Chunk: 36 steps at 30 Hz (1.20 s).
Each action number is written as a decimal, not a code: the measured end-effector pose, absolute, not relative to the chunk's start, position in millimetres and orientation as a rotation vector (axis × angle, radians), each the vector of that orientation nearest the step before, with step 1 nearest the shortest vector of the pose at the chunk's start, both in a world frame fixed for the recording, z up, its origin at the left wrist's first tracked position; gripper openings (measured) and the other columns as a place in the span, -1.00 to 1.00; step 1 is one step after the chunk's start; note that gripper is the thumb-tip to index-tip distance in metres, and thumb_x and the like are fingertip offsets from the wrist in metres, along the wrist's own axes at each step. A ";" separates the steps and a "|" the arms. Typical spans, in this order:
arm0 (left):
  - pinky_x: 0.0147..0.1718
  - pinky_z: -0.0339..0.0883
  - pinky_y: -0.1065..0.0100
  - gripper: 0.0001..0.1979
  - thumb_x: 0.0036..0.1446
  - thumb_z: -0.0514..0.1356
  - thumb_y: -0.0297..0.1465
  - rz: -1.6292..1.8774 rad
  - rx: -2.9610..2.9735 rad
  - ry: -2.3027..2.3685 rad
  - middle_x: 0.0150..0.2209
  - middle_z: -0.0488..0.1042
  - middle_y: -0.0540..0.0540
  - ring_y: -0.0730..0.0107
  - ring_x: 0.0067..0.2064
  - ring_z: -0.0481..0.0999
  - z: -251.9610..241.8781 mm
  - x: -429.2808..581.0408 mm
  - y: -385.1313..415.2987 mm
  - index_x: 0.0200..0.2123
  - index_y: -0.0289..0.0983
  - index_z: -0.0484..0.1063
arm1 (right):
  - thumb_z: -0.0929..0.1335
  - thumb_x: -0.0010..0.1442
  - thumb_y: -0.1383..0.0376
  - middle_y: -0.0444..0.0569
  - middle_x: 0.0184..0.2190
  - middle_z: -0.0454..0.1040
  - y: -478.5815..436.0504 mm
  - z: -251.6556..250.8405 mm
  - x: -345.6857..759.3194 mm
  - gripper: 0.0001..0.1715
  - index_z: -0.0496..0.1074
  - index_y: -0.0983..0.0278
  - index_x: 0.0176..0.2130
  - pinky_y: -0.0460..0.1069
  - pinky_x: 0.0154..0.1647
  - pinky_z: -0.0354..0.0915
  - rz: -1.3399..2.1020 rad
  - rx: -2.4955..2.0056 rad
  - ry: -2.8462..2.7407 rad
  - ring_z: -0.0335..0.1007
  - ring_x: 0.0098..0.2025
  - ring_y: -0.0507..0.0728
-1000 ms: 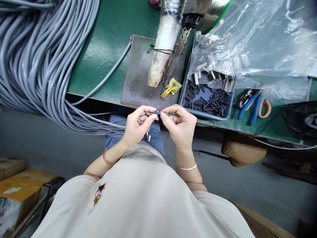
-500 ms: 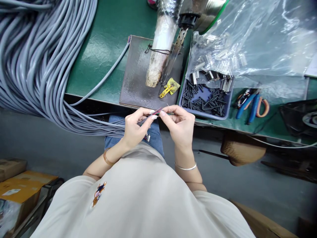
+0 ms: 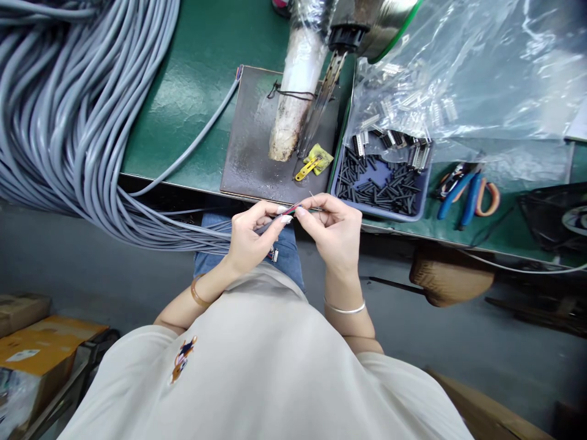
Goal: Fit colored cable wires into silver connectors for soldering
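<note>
My left hand (image 3: 252, 235) is closed on the end of a grey cable (image 3: 263, 228), just off the front edge of the bench. Thin coloured wires (image 3: 293, 209), red and dark ones among them, fan out of that end. My right hand (image 3: 334, 229) pinches these wires between thumb and forefinger, a short way right of the left fingertips. The wire tips are partly hidden by the fingers. Below my left hand, a small metal connector (image 3: 274, 254) shows against my jeans.
A thick bundle of grey cables (image 3: 82, 110) hangs over the bench at left. A dark board (image 3: 250, 131) carries a white tube and yellow clip. Right of it are a blue tray (image 3: 415, 214) with black sleeves and connectors, pliers (image 3: 470, 198) and a plastic bag (image 3: 495, 79).
The wires between my fingertips have shifted slightly, with the red one showing more plainly. Both hands keep nearly the same place and grip.
</note>
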<state>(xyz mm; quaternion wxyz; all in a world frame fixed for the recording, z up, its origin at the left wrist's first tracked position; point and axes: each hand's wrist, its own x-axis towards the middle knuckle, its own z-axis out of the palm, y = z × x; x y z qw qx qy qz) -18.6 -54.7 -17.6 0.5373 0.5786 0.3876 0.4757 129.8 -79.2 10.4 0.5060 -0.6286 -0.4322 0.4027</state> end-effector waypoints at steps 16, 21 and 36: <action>-0.31 0.54 0.41 -0.91 0.25 0.29 -0.45 1.469 1.710 0.967 -0.22 0.67 -0.11 0.47 -0.32 0.61 -31.1 -13.7 -56.4 -0.20 -0.27 0.62 | 0.45 0.16 0.22 -0.19 -0.51 0.37 -83.3 7.3 126.1 -0.83 0.55 0.29 -0.38 -0.10 -0.60 -0.14 0.859 -1.527 -1.081 -0.11 -0.61 -0.13; -0.23 0.57 0.42 -0.88 0.23 0.30 -0.52 1.571 1.832 0.936 -0.25 0.69 -0.10 0.43 -0.22 0.67 -29.2 -13.7 -55.3 -0.19 -0.27 0.63 | 0.52 0.07 0.15 -0.18 -0.57 0.36 -81.5 6.8 128.4 -0.77 0.56 0.27 -0.40 -0.14 -0.62 -0.04 0.949 -1.505 -0.974 0.07 -0.58 -0.09; -0.13 0.58 0.42 -0.84 0.21 0.30 -0.56 1.586 1.953 0.913 -0.20 0.70 -0.12 0.41 -0.17 0.69 -32.5 -16.6 -56.5 -0.16 -0.27 0.62 | 0.55 0.01 0.09 -0.14 -0.54 0.46 -79.8 6.5 136.3 -0.72 0.58 0.25 -0.42 -0.15 -0.64 0.02 1.055 -1.492 -0.954 0.18 -0.57 -0.07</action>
